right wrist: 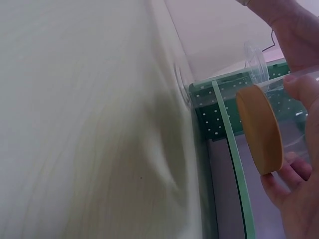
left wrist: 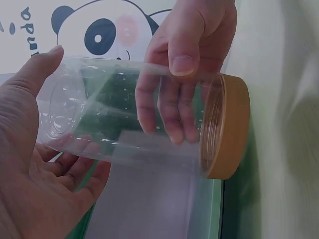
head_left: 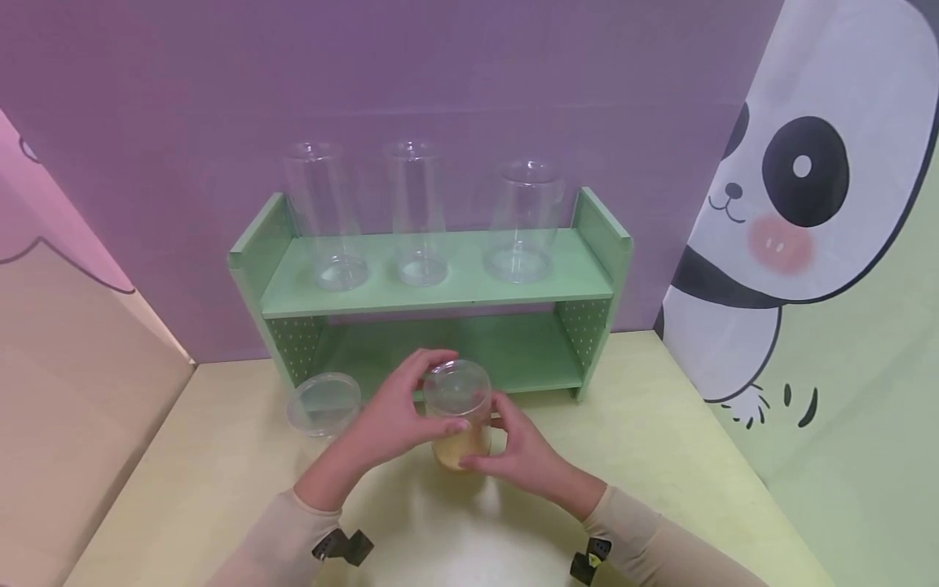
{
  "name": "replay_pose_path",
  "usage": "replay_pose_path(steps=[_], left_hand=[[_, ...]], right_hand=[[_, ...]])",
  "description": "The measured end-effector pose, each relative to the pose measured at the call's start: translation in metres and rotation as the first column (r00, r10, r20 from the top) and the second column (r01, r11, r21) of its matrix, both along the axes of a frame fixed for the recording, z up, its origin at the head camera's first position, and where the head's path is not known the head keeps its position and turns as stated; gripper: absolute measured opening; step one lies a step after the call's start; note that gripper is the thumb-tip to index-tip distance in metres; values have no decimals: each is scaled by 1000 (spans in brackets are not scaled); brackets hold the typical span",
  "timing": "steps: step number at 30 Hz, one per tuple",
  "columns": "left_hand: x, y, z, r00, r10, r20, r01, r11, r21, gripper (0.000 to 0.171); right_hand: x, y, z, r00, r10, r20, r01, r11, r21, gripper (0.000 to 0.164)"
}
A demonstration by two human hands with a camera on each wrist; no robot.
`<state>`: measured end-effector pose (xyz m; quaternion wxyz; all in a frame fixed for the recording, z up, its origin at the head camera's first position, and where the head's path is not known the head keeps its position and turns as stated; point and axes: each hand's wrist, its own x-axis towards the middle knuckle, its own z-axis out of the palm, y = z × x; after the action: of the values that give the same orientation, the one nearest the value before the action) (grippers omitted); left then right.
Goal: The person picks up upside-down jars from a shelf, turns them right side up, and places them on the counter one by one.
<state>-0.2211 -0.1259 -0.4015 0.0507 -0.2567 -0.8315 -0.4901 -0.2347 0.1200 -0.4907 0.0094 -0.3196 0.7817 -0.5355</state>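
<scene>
A clear plastic jar (head_left: 458, 391) is upside down, its orange-tan screw lid (left wrist: 234, 127) facing the tabletop. My left hand (head_left: 396, 412) grips the jar's base end from the left, thumb on the near side and fingers round the far side. Lower down, my right hand (head_left: 522, 452) holds the jar's body close to the lid, with its thumb and fingers spread around the wall. Through the transparent wall in the left wrist view, the right fingers show behind the jar. Nothing shows inside the jar.
Behind the hands stands a green two-tier shelf (head_left: 440, 306). On its upper board are a tall clear jar (head_left: 326, 216), a narrower one (head_left: 418, 212) and a wider, shorter one (head_left: 523, 220). Another clear jar (head_left: 324, 403) stands on the pale wooden table (head_left: 660, 456), left of my left hand.
</scene>
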Motion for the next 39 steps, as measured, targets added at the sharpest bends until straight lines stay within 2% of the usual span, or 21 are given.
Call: replay_pose_path(steps=[9, 19, 24, 32, 39], left_hand=[[0, -8, 0, 1000, -6, -7, 7, 1000, 25, 82], [1, -25, -9, 999, -48, -12, 48, 996, 79, 78], [3, -33, -15, 999, -24, -32, 26, 998, 55, 76], [4, -43, -26, 999, -29, 39, 25, 994, 108, 73], [7, -47, -27, 1000, -17, 7, 16, 986, 163, 74]], right_hand=[[-2, 9, 5, 1000, 21, -17, -21, 1000, -3, 87], [-11, 27, 16, 994, 45, -103, -43, 999, 20, 80], [-17, 35, 24, 993, 84, -81, -86, 996, -26, 76], [-21, 43, 36, 985, 160, -67, -165, 984, -74, 70], [-22, 46, 46, 968, 236, -88, -243, 967, -77, 71]])
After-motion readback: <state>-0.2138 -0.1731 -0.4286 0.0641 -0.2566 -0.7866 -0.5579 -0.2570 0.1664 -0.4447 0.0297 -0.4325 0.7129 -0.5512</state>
